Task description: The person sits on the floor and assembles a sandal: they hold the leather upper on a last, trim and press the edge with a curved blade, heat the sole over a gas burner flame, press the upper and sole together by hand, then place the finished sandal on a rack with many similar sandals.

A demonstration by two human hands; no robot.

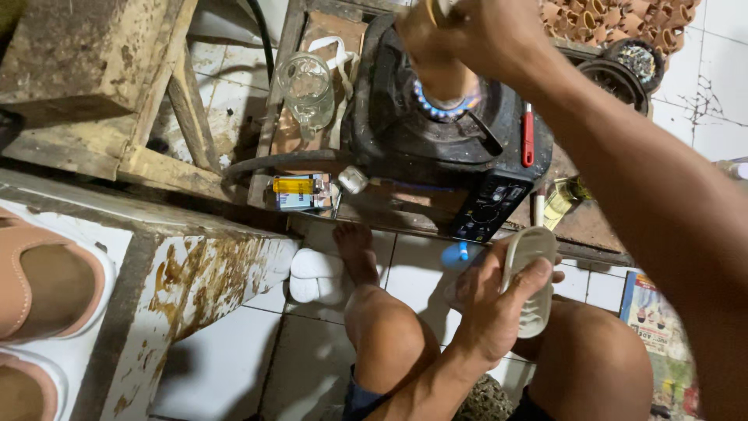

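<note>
Right hand (467, 31) reaches out over the black gas stove (452, 140) and grips a small brownish object (446, 78) above the lit blue burner flame (444, 105); what the object is cannot be made out. Left hand (499, 300) rests above the knees, fingers wrapped around a pale sandal sole (528, 273), with a small blue flame-like glow (456, 253) showing just past the fingertips. On the wooden stand beside the stove: a clear glass mug (306, 90), a yellow lighter (300, 185) lying on a small box, and a red-handled tool (528, 132) on the stove top.
</note>
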